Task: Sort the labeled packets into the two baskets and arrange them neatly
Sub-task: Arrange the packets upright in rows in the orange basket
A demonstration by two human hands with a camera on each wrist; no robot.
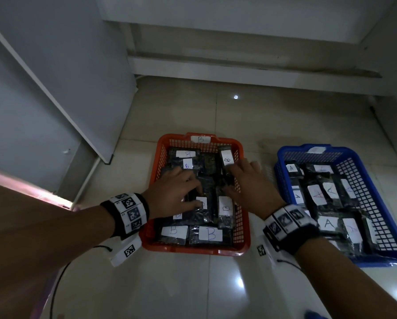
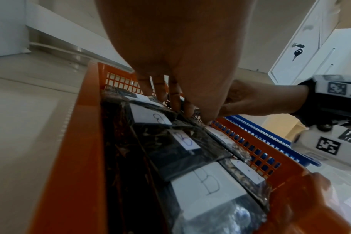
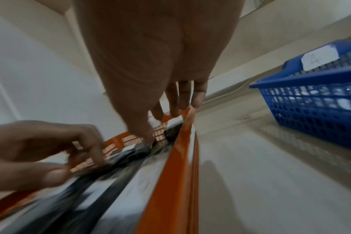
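Orange plastic mesh formed the basket (image 1: 243, 196) on the tiled floor (image 1: 193, 284), and it was packed with dark packets (image 1: 210, 234) carrying white B labels. Both hands reached into it. The left hand (image 1: 177, 192) lay over the middle packets with its fingers (image 2: 173, 95) curled down onto a dark packet (image 1: 193, 194); whether they gripped it or only pressed on it could not be told. The right hand (image 1: 250, 183) rested by the right wall, fingers (image 3: 182, 95) fairly straight, its fingertips against a tilted B packet (image 1: 226, 158) leaning near that wall. Just to the right stood the blue basket (image 1: 377, 256), apart from the orange one and filled with packets marked A (image 1: 328, 223). White panels (image 1: 62, 77) closed in the left side, and a low white ledge (image 1: 239, 65) ran behind both baskets. Marker-patterned bands (image 1: 129, 212) wrapped both wrists, and the right forearm crossed the near corner of the blue basket, hiding some of its packets.
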